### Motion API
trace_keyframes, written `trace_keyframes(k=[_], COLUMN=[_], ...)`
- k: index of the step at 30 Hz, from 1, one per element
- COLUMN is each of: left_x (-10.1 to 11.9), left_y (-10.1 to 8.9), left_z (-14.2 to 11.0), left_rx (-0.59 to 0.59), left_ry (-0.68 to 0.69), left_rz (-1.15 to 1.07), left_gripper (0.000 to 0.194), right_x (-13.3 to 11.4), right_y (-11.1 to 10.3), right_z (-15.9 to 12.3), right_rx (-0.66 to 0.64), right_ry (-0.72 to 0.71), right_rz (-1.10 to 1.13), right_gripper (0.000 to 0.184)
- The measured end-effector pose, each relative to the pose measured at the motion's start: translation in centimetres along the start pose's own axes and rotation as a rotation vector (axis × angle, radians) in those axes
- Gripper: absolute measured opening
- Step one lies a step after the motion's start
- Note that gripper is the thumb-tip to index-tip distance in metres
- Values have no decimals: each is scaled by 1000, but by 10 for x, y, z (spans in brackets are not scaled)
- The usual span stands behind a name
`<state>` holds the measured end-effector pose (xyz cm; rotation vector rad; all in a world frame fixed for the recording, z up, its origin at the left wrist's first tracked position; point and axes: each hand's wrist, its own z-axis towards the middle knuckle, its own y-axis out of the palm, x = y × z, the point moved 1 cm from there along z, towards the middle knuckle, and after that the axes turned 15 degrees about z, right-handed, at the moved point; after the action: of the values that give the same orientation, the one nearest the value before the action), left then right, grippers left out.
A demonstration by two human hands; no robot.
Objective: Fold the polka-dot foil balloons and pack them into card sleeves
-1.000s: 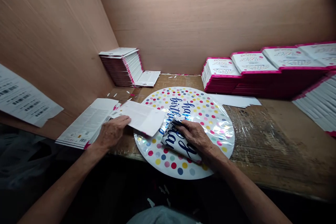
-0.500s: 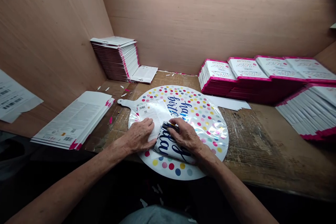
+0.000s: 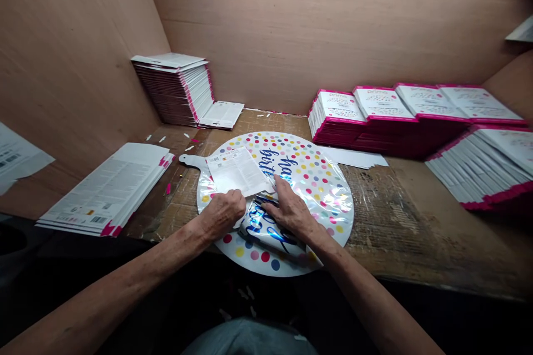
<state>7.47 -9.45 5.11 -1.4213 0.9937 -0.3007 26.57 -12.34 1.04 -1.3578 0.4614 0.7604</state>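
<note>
As the right hand (image 3: 289,213) presses spread fingers on a polka-dot foil balloon (image 3: 320,191), the left hand (image 3: 222,213) curls just below a printed card (image 3: 235,171).

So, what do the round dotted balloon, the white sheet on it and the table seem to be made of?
The balloon looks like metallised foil: glossy, with rainbow glints along its creases. The sheet looks like thin matt paper with small printed text. The table seems to be worn wood or wood board, with a rough, scuffed brown surface; the look leaves the exact kind open.
</note>
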Motion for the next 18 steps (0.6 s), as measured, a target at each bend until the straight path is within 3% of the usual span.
trace_keyframes(k=[5, 9, 13, 16, 18], left_x=[-1, 0, -5, -4, 3], left_y=[4, 7, 8, 4, 1], left_z=[-9, -13, -14, -14, -15], left_rx=[186, 303, 338, 336, 384], left_ry=[-1, -16, 35, 11, -90], left_rz=[68, 61, -74, -126, -180], left_gripper=[28, 27, 24, 22, 22], right_x=[-9, -12, -11, -14, -17], right_y=[-4, -9, -16, -16, -13], right_z=[15, 16, 10, 7, 4], right_rx=[-17, 27, -81, 25, 124], right_ry=[223, 299, 266, 265, 294], right_rz=[-166, -107, 130, -28, -136], right_gripper=[29, 31, 44, 35, 25])
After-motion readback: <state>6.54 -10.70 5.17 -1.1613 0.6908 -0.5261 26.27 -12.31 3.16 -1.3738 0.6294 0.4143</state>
